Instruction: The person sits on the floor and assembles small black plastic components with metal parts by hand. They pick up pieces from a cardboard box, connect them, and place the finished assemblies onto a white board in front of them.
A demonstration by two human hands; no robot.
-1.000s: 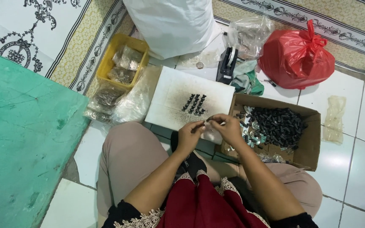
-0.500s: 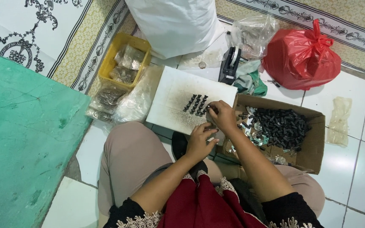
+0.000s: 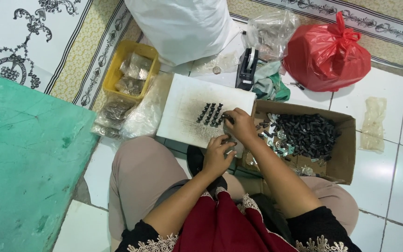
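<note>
A white board (image 3: 185,109) lies on the floor in front of my knees, with rows of small black pieces (image 3: 211,114) standing on it. My right hand (image 3: 241,125) reaches over the board's right edge, its fingertips pinching one small black piece at the end of the rows. Just below, my left hand (image 3: 216,154) rests curled at the board's near edge; I cannot tell whether it holds anything. A brown cardboard box (image 3: 340,151) to the right holds a heap of the same black pieces (image 3: 306,134) and some shiny bits.
A yellow tray (image 3: 113,74) with filled clear bags sits at the left of the board. Behind are a white sack (image 3: 183,25), a black tape dispenser (image 3: 247,67) and a red plastic bag (image 3: 327,53). A green surface (image 3: 24,154) fills the left side.
My right hand has moved from in front of my lap up to the rows on the white board. My left hand has dropped slightly and stays near the board's edge.
</note>
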